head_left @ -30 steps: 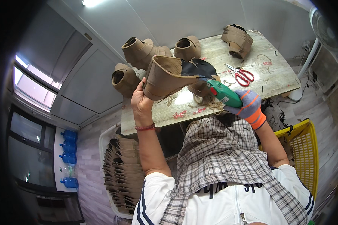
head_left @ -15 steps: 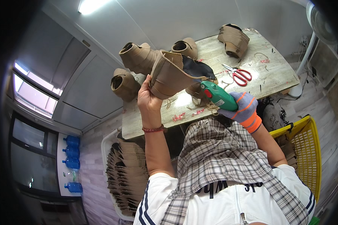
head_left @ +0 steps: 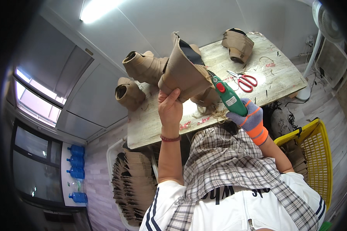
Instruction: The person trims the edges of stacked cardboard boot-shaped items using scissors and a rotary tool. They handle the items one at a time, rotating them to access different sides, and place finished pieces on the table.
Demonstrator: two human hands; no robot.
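Bare, my left hand (head_left: pixel 170 107) grips a brown fabric shoe upper (head_left: pixel 183 75) by its lower edge, holding it raised above the table. Dark lining shows inside the upper's opening. My right hand (head_left: pixel 248 117), in a grey and orange glove, is closed round a green handheld electric cutter (head_left: pixel 228 95) with a red button. The cutter's tip meets or nearly meets the right edge of the upper; exact contact is hard to make out. Just beyond the cutter, red-handled scissors (head_left: pixel 246 82) lie on the table.
Several more brown uppers, one of them (head_left: pixel 130 94) at the left, stand on the pale wooden table (head_left: pixel 285 75) among scraps and thread. A white bin (head_left: pixel 113 161) of stacked brown pieces is at lower left, a yellow basket (head_left: pixel 323 154) at lower right. A fan (head_left: pixel 327 23) stands far right.
My left hand has moved right and turned the upper, so its pointed end now stands up. The cutter has tilted more upright and shifted slightly right along the upper's edge.
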